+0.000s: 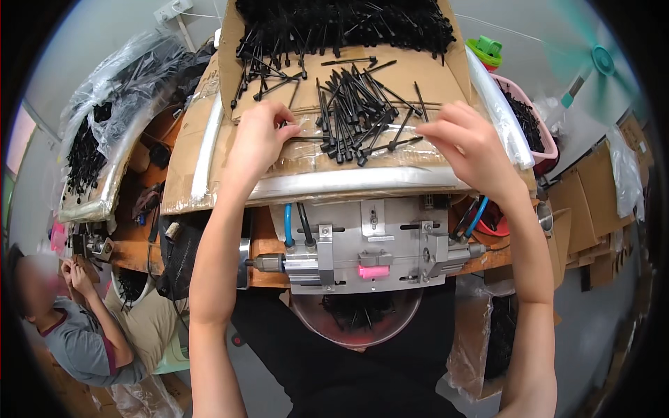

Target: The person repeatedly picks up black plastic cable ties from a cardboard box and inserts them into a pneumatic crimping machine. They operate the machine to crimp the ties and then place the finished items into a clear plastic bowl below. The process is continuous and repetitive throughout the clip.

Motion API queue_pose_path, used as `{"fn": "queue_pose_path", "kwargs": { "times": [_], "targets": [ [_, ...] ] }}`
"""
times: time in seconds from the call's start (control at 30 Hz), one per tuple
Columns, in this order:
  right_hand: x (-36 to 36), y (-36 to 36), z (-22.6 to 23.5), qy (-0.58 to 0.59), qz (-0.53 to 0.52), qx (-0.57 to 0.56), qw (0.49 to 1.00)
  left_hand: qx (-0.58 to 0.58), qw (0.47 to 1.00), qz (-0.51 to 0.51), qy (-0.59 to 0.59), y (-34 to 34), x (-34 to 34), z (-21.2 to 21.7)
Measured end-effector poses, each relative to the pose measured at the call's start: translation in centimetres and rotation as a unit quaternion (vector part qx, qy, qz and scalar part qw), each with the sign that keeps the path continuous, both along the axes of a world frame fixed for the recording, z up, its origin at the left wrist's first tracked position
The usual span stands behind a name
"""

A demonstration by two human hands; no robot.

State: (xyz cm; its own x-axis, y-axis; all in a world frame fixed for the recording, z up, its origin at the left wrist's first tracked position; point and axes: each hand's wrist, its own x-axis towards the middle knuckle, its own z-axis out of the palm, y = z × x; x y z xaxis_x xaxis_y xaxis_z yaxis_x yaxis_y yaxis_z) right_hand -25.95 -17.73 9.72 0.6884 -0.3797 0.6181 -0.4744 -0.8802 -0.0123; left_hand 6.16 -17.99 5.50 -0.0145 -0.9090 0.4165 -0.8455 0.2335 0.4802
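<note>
My left hand is closed in a pinch at the left of a loose pile of black rods with thick heads. A dark bit shows between its fingertips, and a rod lies right beside them; I cannot make out exactly what they hold. Across the pile, my right hand also has its fingertips pressed together, close to the ends of two rods; whatever is in them is hidden. The rods lie on a cardboard sheet partly covered with clear tape. Below stands a metal fixture with a pink piece at its front.
A cardboard box full of black rods opens toward me. Under the fixture sits a clear bowl of black parts. Blue hoses run beside the fixture. Another person works at the left; a pink basket stands right.
</note>
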Motion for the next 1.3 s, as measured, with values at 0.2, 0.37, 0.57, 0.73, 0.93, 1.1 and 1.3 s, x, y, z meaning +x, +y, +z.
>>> {"fn": "queue_pose_path", "kwargs": {
  "times": [0.2, 0.37, 0.57, 0.73, 0.93, 1.1, 1.3],
  "targets": [
    [5.5, -3.5, -0.3, 0.174, 0.044, -0.019, 0.984, -0.092, 0.994, -0.004, 0.067, 3.8, 0.0, 0.4],
    [6.1, -5.6, -1.0, 0.113, 0.092, 0.004, 0.989, -0.148, 0.983, 0.005, 0.108, 8.8, -1.8, -0.4],
    [1.8, -4.2, 1.2, -0.233, 0.048, 0.342, 0.909, -0.086, 0.994, -0.033, 0.067, 19.5, -8.1, -4.1],
    [0.7, -0.1, 1.7, -0.503, 0.143, 0.318, 0.791, 0.015, 0.993, -0.118, 0.015, 23.2, -12.3, -9.1],
    [-1.3, 4.3, 1.2, -0.571, 0.182, 0.337, 0.726, 0.036, 0.992, -0.104, -0.069, 22.1, -13.4, -10.4],
    [-5.5, 6.1, -0.2, -0.596, 0.156, 0.326, 0.717, 0.038, 0.991, -0.101, -0.075, 21.9, -13.8, -10.7],
    [-2.8, 11.0, -4.9, -0.455, 0.145, 0.267, 0.837, 0.071, 0.991, -0.099, -0.051, 22.2, -13.9, -10.4]
  ]
}}
